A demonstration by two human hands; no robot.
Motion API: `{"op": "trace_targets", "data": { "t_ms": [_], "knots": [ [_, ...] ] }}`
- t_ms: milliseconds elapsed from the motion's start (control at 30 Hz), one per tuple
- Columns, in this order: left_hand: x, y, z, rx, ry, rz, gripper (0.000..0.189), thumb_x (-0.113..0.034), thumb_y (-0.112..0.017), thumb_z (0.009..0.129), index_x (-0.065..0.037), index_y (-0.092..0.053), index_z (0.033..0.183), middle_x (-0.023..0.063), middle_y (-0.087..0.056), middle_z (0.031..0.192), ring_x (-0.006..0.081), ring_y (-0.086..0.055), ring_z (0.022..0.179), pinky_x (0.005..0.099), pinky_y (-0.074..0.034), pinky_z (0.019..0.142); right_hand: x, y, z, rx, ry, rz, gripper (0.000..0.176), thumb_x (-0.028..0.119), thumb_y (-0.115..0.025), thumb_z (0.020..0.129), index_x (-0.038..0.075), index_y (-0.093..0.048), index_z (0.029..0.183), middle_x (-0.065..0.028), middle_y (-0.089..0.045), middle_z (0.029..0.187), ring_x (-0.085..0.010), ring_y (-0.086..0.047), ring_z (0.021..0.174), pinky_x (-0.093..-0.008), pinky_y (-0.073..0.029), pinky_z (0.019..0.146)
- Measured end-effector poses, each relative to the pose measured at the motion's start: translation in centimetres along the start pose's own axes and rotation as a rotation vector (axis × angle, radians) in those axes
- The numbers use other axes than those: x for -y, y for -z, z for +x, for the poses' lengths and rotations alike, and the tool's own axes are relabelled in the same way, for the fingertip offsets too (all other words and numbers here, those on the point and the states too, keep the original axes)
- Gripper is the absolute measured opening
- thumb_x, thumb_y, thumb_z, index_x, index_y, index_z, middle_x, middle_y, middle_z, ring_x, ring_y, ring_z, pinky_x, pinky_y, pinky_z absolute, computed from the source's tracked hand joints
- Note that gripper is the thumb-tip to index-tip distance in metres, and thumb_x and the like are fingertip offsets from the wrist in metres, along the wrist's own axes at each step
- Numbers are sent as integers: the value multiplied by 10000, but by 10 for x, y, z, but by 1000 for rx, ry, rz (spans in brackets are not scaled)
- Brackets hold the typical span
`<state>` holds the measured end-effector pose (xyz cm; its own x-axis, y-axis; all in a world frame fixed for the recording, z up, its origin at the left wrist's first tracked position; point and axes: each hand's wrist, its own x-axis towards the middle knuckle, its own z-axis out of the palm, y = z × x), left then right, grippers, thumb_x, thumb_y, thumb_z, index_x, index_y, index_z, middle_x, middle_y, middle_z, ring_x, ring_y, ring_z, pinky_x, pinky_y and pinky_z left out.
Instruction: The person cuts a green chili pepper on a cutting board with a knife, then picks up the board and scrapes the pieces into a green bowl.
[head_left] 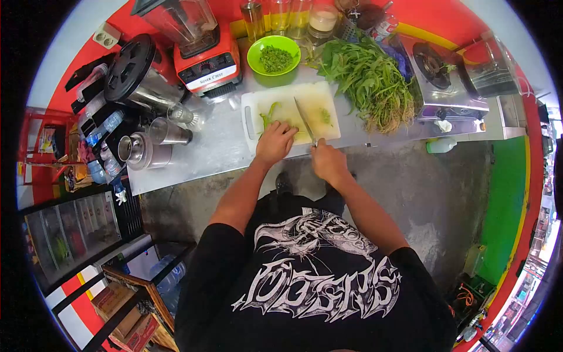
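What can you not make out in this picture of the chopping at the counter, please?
1. Head view: the knife handle, wrapped inside the right hand.
2. Head view: how the left hand grips the green stalks, hidden under its own knuckles.
3. Head view: the jars, cut off by the top edge.
4. Head view: the chopped bits in the green bowl, too small to identify.
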<state>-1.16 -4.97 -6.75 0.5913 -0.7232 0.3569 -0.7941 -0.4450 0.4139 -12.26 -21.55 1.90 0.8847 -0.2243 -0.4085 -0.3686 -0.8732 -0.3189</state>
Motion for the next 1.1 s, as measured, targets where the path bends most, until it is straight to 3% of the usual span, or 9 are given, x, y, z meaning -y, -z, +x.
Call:
{"op": "trace_targets", "data": {
  "t_ms": [100, 333, 433, 500, 600, 700, 833, 1033, 1100],
  "knots": [
    [2, -1, 1, -4, -22, 2, 233, -95, -669, 821, -110, -667, 1053, 77, -568, 948, 306, -543, 931, 441, -452, 808, 5, -18, 5, -12, -104, -3, 367, 339, -453, 1042, -12, -532, 1113, -266, -721, 959, -428, -714, 914, -525, -550, 828],
    [1, 1, 1, -17, -12, 16, 238, -90, -662, 826, -108, -668, 1063, 75, -580, 947, 308, -544, 924, 438, -454, 817, -2, -7, 25, -16, -4, -7, 362, 326, -490, 1024, -22, -522, 1118, -273, -711, 953, -455, -698, 916, -552, -529, 838],
    [2, 1, 2, 23, 13, -11, 229, -92, -660, 832, -98, -663, 1060, 79, -587, 969, 310, -550, 939, 439, -457, 832, 2, -5, 17, 31, -18, -35, 374, 342, -469, 1030, -12, -525, 1135, -258, -724, 998, -421, -713, 951, -526, -547, 850],
    [1, 1, 3, 13, 45, -27, 265, -98, -656, 841, -73, -638, 1105, 101, -594, 992, 321, -554, 953, 441, -458, 849, 4, -17, 17, 28, -119, 1, 364, 324, -479, 1021, -20, -532, 1130, -260, -723, 1001, -428, -710, 954, -531, -545, 855],
    [-4, 5, 4, -42, 143, -70, 341, -110, -648, 850, -51, -593, 1181, 135, -594, 1017, 336, -553, 967, 446, -459, 863, 3, -22, 21, 14, -108, 36, 368, 323, -481, 1019, -22, -532, 1134, -265, -720, 1009, -434, -708, 955, -536, -540, 863],
    [-4, 6, 5, -104, 97, -54, 400, -126, -640, 855, -38, -554, 1235, 152, -583, 1057, 342, -541, 996, 450, -450, 880, -5, -11, 26, 31, -31, 11, 381, 327, -469, 1022, -26, -525, 1154, -278, -715, 1031, -443, -703, 969, -540, -534, 875],
    [-4, 7, 7, 47, 194, 13, 410, -175, -620, 865, -82, -561, 1261, 137, -556, 1129, 343, -487, 1088, 462, -397, 974, -3, -6, 15, 89, -31, 4, 378, 321, -473, 1020, -28, -525, 1154, -282, -712, 1032, -444, -703, 970, -543, -531, 879],
    [-6, 10, 8, 38, 189, 40, 415, -182, -608, 864, -81, -566, 1264, 133, -560, 1124, 337, -495, 1081, 452, -401, 967, 3, -26, 25, 20, -147, 86, 389, 334, -474, 1019, -27, -527, 1153, -287, -712, 1018, -449, -695, 995, -540, -524, 903],
    [-8, 9, 8, 34, 188, 38, 417, -182, -610, 862, -77, -567, 1264, 132, -560, 1125, 337, -496, 1081, 453, -400, 967, -2, -15, 27, 41, -38, 21, 403, 349, -460, 1026, -25, -522, 1162, -290, -712, 1016, -452, -691, 1003, -542, -520, 909]
  ]
}}
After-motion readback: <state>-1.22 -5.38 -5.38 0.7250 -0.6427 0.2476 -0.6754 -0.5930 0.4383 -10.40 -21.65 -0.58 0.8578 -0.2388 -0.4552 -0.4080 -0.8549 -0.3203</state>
